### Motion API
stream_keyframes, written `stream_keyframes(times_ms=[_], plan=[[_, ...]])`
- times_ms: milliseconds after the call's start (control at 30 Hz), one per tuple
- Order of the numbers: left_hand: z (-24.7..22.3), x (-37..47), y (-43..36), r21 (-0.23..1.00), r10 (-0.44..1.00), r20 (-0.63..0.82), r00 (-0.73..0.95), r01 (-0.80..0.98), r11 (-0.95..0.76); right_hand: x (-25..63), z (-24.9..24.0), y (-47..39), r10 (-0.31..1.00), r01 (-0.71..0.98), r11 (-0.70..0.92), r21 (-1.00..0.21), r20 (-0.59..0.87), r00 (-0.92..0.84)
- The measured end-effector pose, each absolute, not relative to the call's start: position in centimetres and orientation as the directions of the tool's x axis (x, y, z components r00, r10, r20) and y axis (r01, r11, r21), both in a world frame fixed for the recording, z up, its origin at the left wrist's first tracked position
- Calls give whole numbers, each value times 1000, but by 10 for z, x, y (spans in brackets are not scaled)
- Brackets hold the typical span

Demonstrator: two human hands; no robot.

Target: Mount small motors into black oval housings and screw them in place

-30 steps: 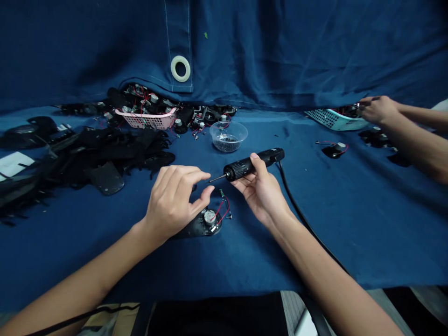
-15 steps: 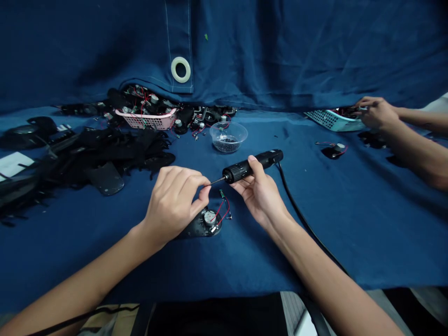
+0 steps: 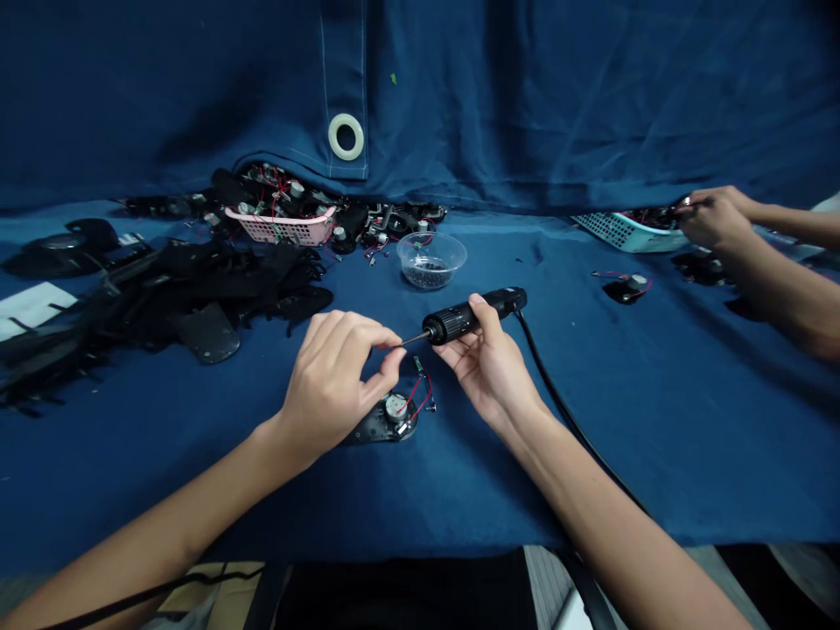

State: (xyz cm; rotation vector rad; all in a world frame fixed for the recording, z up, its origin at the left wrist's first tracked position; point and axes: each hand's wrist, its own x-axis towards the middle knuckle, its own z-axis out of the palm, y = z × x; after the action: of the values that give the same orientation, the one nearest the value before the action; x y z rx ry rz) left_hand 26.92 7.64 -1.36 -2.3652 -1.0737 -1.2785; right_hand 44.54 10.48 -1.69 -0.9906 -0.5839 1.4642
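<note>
From the head camera, the right hand (image 3: 489, 363) is wrapped around the body of a black electric screwdriver (image 3: 473, 314), which lies slanted above the blue cloth (image 3: 656, 411) with its thin bit pointing left; the left hand (image 3: 338, 376) has thumb and forefinger pinched together at the bit's tip, apparently on something very small, though what it is cannot be made out. Just under the left hand, lying on the cloth, is a black plastic plate (image 3: 381, 423) carrying a small round motor (image 3: 395, 405) with thin red wires (image 3: 420, 394) trailing to a tiny circuit board. The screwdriver looks rigid and moderately weighty, best gripped around its ribbed barrel as it is now; its cable (image 3: 557, 402) drags off toward the near edge and may tug. The plate seems light and stiff and likely to slide on the cloth, safest held by its edge; the wires and their joints look fragile. The left palm covers most of the plate, so its outline and screw holes stay hidden. At the far right another person's hand (image 3: 715, 214) reaches into a teal basket (image 3: 623, 229), the arm cut off by the frame. A clear bowl (image 3: 431, 258) holds dark specks too small to identify
</note>
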Motion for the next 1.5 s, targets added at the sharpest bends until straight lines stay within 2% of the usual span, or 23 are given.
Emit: stream_keyframes(times_ms=[133, 200, 267, 333, 467, 600, 800, 900, 1000, 1167, 1267, 1367, 1500], plan=[[-5, 267, 70, 443, 722, 625, 297, 626, -642, 449, -17, 107, 970, -544, -138, -828, -225, 97], [-1, 262, 69, 526, 780, 483, 397, 581, -621, 451, -16, 109, 969, -548, -125, -827, -220, 112], [3, 255, 70, 516, 744, 327, 582, 550, -657, 453, -15, 111, 967, -554, -108, -825, -216, 133], [5, 250, 74, 453, 646, 179, 742, 521, -724, 455, -14, 113, 966, -562, -93, -822, -211, 150], [4, 248, 82, 372, 524, -15, 851, 491, -788, 456, -14, 113, 968, -573, -85, -815, -205, 146], [0, 252, 87, 305, 561, 8, 827, 533, -789, 457, -16, 114, 968, -571, -80, -817, -200, 150], [-13, 257, 86, 44, 643, 181, 744, 647, -762, 470, -19, 124, 956, -553, -21, -833, -179, 233], [-18, 259, 84, -7, 654, 225, 723, 672, -741, 478, -24, 132, 944, -546, 15, -838, -167, 283], [-17, 259, 81, 53, 697, 217, 683, 705, -707, 482, -32, 139, 932, -518, 22, -855, -170, 320], [-14, 255, 78, 297, 693, 145, 707, 637, -712, 476, -45, 145, 927, -466, -40, -884, -206, 312], [-17, 251, 80, 404, 674, 75, 735, 596, -694, 472, -49, 145, 927, -453, -63, -889, -220, 303], [-23, 249, 83, 443, 685, 58, 726, 597, -669, 471, -51, 146, 926, -449, -69, -891, -224, 304], [-25, 251, 86, 417, 685, 63, 726, 605, -679, 472, -55, 148, 926, -436, -63, -898, -216, 310]])
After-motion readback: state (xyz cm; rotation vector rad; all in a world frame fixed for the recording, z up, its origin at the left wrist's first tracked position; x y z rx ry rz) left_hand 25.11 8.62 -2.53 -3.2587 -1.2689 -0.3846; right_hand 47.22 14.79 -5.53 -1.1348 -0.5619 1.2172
